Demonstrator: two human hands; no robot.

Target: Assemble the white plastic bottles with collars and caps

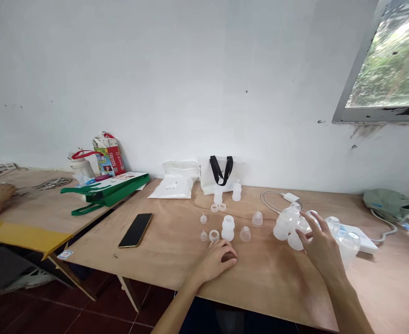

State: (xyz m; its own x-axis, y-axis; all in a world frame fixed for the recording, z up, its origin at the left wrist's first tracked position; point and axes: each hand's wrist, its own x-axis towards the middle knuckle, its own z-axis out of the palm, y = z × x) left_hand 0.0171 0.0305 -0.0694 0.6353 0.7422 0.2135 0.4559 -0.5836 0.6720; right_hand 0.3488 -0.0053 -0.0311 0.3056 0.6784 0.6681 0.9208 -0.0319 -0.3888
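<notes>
My left hand (215, 260) rests on the wooden table with its fingers curved and apart, just in front of a white open bottle (228, 228) and a ring (214, 235). Fingers spread, my right hand (317, 239) reaches over a group of capped translucent bottles (285, 223). Whether its fingertips touch one is unclear. Two clear domed caps (245, 234) (257, 219) lie between the hands. Left of the open bottle are two nipples (203, 218) (203, 235). Behind it are two more rings (214, 208) (223, 207) and two bottles (236, 191) (218, 195).
A phone (135, 230) lies at the left of the table (169, 253). By the wall are a white packet (172, 187), a white bag (207, 178) and a green bag (120, 188). A white box (359, 237) and cable are right. Another person's hand (3, 191) is far left.
</notes>
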